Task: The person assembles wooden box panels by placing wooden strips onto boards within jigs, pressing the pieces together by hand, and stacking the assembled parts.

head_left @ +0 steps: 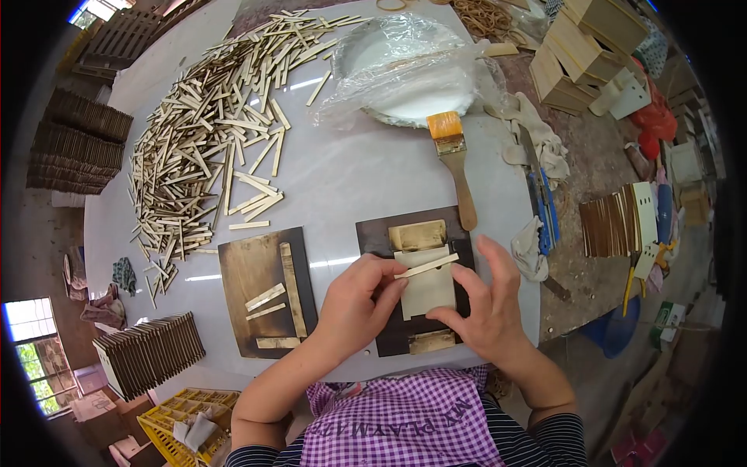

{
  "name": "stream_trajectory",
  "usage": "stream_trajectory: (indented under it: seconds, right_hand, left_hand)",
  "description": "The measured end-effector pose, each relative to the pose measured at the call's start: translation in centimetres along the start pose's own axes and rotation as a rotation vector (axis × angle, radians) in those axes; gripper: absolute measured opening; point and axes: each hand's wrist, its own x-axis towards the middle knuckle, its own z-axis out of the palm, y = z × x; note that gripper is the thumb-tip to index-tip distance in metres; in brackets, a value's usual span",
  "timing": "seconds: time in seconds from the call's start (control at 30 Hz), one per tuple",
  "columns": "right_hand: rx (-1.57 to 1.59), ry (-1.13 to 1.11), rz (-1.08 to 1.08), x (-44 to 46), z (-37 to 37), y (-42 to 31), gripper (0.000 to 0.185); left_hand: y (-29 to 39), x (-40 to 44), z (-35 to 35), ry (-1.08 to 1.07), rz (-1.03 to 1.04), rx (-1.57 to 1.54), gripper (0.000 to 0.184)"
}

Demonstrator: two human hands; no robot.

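A thin pale wooden strip (428,266) is pinched at its left end between the thumb and fingers of my left hand (364,300). My right hand (490,303) is beside the strip's right end, thumb and fingers apart. Beneath the strip lies a pale flat panel (429,294) on a dark board (376,233) with wooden blocks above and below it. To the left, a second board (247,272) carries a few loose strips (266,296).
A large heap of strips (194,132) covers the back left. Behind the boards are a brush (456,175) and a plastic-covered basin of white paste (428,89). Blue-handled tools (545,210) and cloths (537,140) lie right; stacked slats (152,354) stand front left.
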Motion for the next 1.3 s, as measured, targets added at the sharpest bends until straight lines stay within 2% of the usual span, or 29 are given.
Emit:
stream_trajectory:
  seconds: [0.07,0.17,0.4,0.6,0.73,0.83,0.87,0.97,1.13,1.23,1.27,1.3]
  right_hand:
    - [-0.013,-0.051,0.002,0.5,-0.5,0.1,0.075]
    - [-0.036,-0.158,-0.002,1.2,-1.2,0.3,0.076]
    - [-0.098,-0.403,0.044,2.9,-1.9,0.6,0.071]
    - [-0.104,-0.452,0.065,3.3,-1.9,1.1,0.071]
    - [-0.103,-0.437,0.103,3.1,-1.8,1.3,0.072]
    - [-0.107,-0.411,0.124,2.8,-1.8,1.4,0.073]
    - [-0.112,-0.389,0.132,2.6,-1.7,1.4,0.073]
    - [-0.111,-0.341,0.154,2.1,-1.4,1.5,0.074]
    - [-0.121,-0.289,0.180,1.4,-1.1,1.5,0.075]
    - [-0.112,-0.288,0.175,1.3,-1.0,1.5,0.074]
    - [-0.114,-0.285,0.170,1.3,-0.9,1.5,0.074]
    - [-0.117,-0.282,0.167,1.2,-0.8,1.4,0.074]
  left_hand:
    - [-0.1,0.3,0.4,0.022,0.073,0.061,0.016]
    - [-0.8,0.6,1.0,0.196,0.273,0.235,0.022]
    - [-1.6,0.9,0.8,0.260,0.257,0.348,0.017]
    - [-1.9,1.1,0.7,0.262,0.249,0.369,0.015]
    - [-1.7,0.6,0.5,0.245,0.204,0.301,0.020]
    - [-0.5,-0.2,-0.3,0.177,-0.013,0.045,0.033]
    - [-0.1,-0.4,-0.3,0.170,-0.011,0.050,0.033]
    - [0.7,-1.2,0.2,0.134,-0.150,-0.229,0.038]
    - [0.0,-1.7,0.8,0.124,-0.097,-0.273,0.040]
    - [0.8,-1.6,1.1,0.049,0.108,0.160,0.053]
    - [1.1,-1.6,1.4,0.049,0.113,0.161,0.053]
    - [1.4,-1.6,1.9,0.033,0.123,0.340,0.059]
